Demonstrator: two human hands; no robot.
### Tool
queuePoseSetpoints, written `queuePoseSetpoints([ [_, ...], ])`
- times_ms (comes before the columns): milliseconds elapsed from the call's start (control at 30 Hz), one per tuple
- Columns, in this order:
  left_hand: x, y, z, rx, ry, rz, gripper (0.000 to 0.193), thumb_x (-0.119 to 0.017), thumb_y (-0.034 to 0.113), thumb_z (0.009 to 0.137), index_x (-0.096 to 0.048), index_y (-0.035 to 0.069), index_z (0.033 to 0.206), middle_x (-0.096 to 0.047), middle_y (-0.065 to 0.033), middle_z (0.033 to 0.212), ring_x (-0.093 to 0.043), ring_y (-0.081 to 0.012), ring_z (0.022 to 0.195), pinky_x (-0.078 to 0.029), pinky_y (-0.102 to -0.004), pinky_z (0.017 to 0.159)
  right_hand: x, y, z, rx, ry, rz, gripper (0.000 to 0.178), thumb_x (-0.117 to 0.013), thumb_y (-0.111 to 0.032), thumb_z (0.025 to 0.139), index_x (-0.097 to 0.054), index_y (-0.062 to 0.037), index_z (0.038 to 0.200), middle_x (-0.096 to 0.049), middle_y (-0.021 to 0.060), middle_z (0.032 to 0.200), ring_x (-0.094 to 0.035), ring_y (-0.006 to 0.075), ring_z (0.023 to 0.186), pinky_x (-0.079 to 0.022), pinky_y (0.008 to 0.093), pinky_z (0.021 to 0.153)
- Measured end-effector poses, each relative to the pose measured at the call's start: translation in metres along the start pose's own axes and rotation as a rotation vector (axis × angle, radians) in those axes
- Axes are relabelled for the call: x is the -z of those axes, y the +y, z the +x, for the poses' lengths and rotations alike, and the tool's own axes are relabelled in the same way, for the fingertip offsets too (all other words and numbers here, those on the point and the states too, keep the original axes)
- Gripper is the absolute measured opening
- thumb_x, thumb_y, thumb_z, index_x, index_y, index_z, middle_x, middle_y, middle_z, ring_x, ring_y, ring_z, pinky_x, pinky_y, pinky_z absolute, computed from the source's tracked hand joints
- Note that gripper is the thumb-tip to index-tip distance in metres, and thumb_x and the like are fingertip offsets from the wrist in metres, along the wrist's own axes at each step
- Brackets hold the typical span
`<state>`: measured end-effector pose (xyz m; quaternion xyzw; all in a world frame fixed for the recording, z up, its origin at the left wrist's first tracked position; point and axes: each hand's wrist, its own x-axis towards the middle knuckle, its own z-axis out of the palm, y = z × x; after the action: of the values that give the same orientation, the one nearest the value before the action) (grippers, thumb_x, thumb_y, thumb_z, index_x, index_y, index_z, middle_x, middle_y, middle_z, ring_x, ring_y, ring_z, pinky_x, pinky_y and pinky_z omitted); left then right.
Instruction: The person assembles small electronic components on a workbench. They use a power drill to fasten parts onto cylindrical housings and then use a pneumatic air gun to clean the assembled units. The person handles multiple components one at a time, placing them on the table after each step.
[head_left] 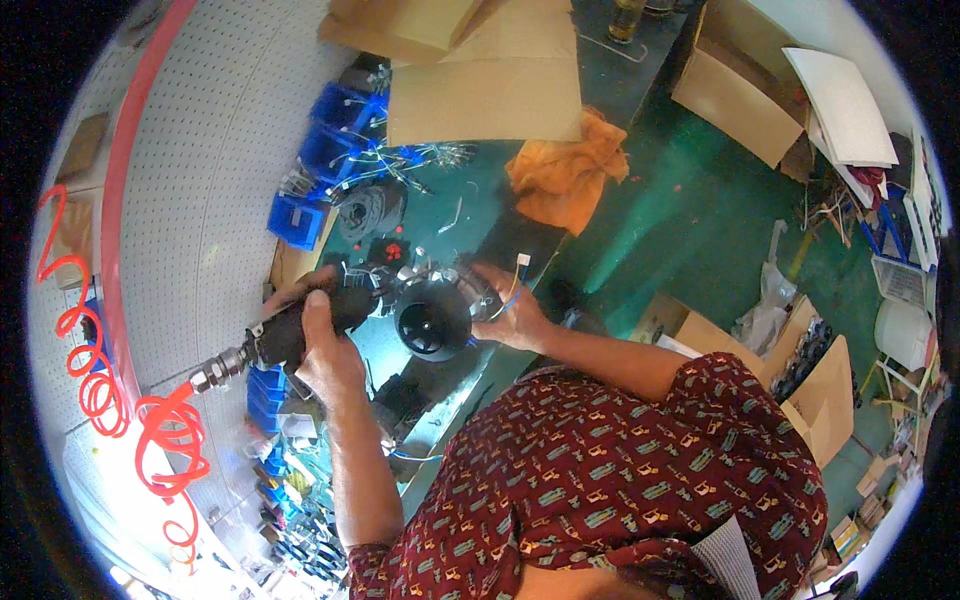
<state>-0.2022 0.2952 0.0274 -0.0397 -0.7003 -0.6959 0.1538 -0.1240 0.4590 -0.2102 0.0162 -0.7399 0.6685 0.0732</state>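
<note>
My left hand (328, 350) is closed round the dark body of an air-powered tool (283, 338). A metal coupling (222, 368) joins it to a red coiled air hose (172, 440). The tool's far end points at the metal rim of a round part with a glossy black dome (432, 318); whether they touch I cannot tell. My right hand (515, 315) grips that domed part from its right side, fingers partly hidden behind it. Beside the fingers rises a thin wire lead with a small white connector (524, 260).
Blue bins (325, 150) with wire leads line the pegboard wall (215, 180) at left. An orange cloth (572, 170) and a flattened cardboard piece (485, 95) lie farther up the bench. Small red pieces (393, 250) lie near the tool. Open cardboard boxes (740, 100) stand at right.
</note>
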Motion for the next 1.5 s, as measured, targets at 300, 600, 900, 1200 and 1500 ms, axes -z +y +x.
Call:
queuePoseSetpoints([
  [300, -0.024, 0.001, 0.009, 0.007, -0.268, -0.003, 0.015, -0.061, 0.003, 0.087, -0.051, 0.004, 0.097, -0.062, -0.0134, 0.092, -0.064, -0.0245, 0.096, -0.046, -0.0538, 0.106, -0.012, 0.015, -0.005, 0.049, 0.075, 0.018, 0.097, -0.089, -0.042, 0.065, -0.044, -0.0044, 0.141, -0.048, 0.0256, 0.141, -0.050, 0.0421, 0.129, -0.040, 0.0480, 0.109],
  [600, -0.026, -0.001, 0.015, -0.070, -0.327, -0.003, 0.012, -0.059, 0.000, 0.087, -0.049, 0.003, 0.093, -0.065, -0.0139, 0.089, -0.065, -0.0234, 0.090, -0.048, -0.0565, 0.103, -0.006, 0.001, -0.005, 0.097, 0.106, -0.068, 0.094, -0.089, -0.041, 0.064, -0.047, -0.0055, 0.140, -0.051, 0.0244, 0.139, -0.054, 0.0407, 0.125, -0.042, 0.0464, 0.107],
  [900, -0.012, 0.001, 0.004, -0.086, -0.290, 0.112, 0.015, -0.062, 0.006, 0.087, -0.055, 0.002, 0.099, -0.065, -0.0149, 0.094, -0.064, -0.0236, 0.093, -0.052, -0.0484, 0.097, -0.005, -0.010, 0.000, 0.105, 0.088, 0.067, 0.084, -0.089, -0.032, 0.066, -0.051, -0.0028, 0.135, -0.061, 0.0189, 0.127, -0.060, 0.0343, 0.118, -0.045, 0.0409, 0.103],
  [1200, 0.001, 0.033, -0.031, -0.094, -0.156, -0.258, 0.025, -0.062, 0.007, 0.084, -0.052, 0.005, 0.106, -0.065, -0.0178, 0.103, -0.063, -0.0282, 0.101, -0.047, -0.0474, 0.101, -0.010, 0.000, 0.001, 0.101, 0.106, 0.152, 0.082, -0.087, -0.025, 0.068, -0.050, -0.0045, 0.138, -0.065, 0.0127, 0.122, -0.062, 0.0262, 0.115, -0.045, 0.0369, 0.102],
  [1500, 0.003, 0.026, -0.086, -0.169, -0.464, -0.054, 0.027, -0.068, 0.003, 0.086, -0.052, 0.006, 0.107, -0.066, -0.0161, 0.106, -0.063, -0.0289, 0.110, -0.047, -0.0487, 0.102, -0.005, -0.020, -0.001, 0.081, 0.067, 0.191, 0.079, -0.085, -0.022, 0.068, -0.051, -0.0036, 0.138, -0.067, 0.0096, 0.117, -0.064, 0.0219, 0.110, -0.047, 0.0351, 0.101],
])
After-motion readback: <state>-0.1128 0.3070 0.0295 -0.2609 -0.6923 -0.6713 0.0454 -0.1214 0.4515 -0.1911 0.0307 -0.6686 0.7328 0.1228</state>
